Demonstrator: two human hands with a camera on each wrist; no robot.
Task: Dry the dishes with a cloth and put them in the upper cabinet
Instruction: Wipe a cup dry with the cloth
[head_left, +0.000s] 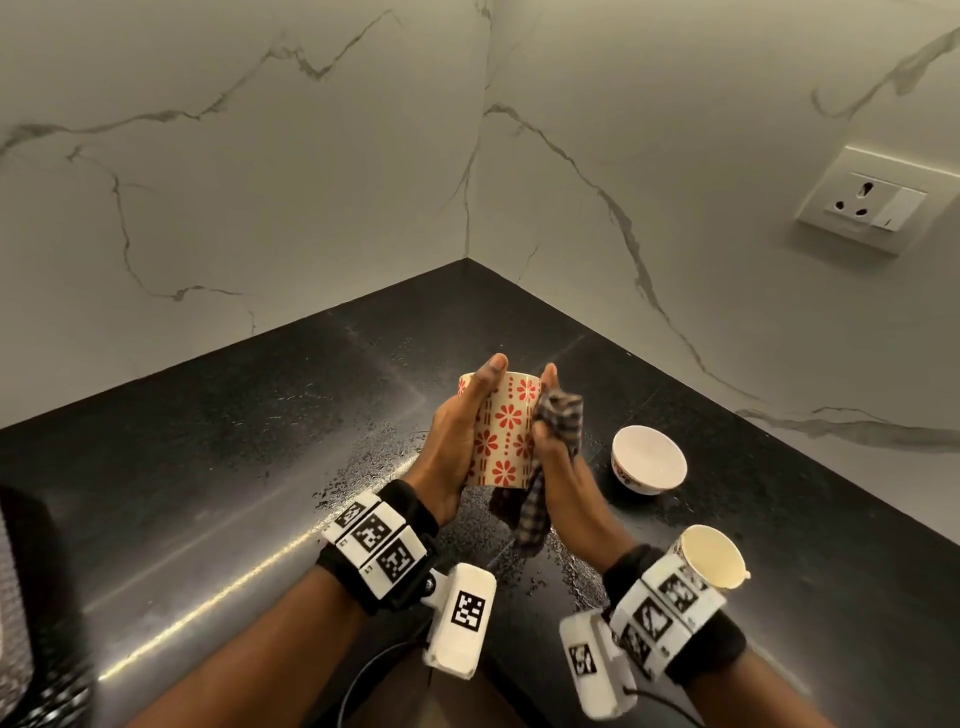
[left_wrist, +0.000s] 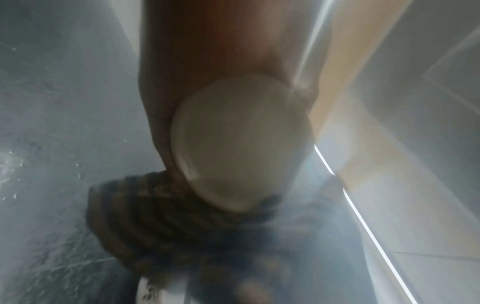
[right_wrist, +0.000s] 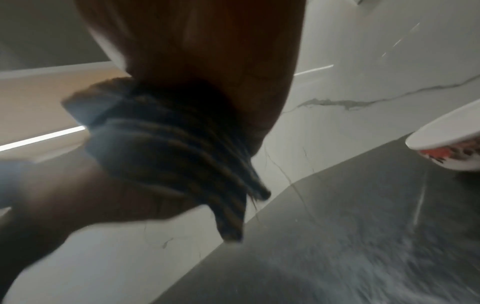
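Drying step: flowered cup (head_left: 501, 434) held above the wet counter (head_left: 218, 467), gripped by left hand (head_left: 457, 441); checked cloth (head_left: 558, 421) bunched in right hand (head_left: 553, 441) against its side. Inside probably unwiped. Next: cabinet, out of view.

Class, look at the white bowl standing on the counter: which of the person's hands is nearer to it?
Right. The right hand, gripping the checked cloth, is just beside the white bowl; the left hand holds the flowered cup farther away.
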